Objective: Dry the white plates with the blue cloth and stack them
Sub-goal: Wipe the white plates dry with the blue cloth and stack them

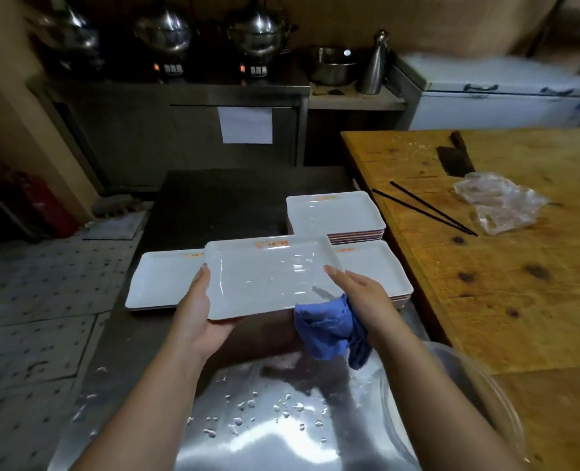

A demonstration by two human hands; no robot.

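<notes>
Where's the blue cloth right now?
In the head view, the blue cloth hangs from the right hand, at the near right corner of the held white plate.

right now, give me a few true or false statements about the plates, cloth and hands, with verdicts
1. The left hand holds the white plate by its left edge. True.
2. The blue cloth lies on the wooden table. False: it hangs from the right hand at the plate's near right corner.
3. The held plate is bone dry. False: water sheen shows on it.
4. Black chopsticks lie on the wooden table. True.
5. A cleaver rests on the plate stacks. False: it lies on the wooden table.
</notes>
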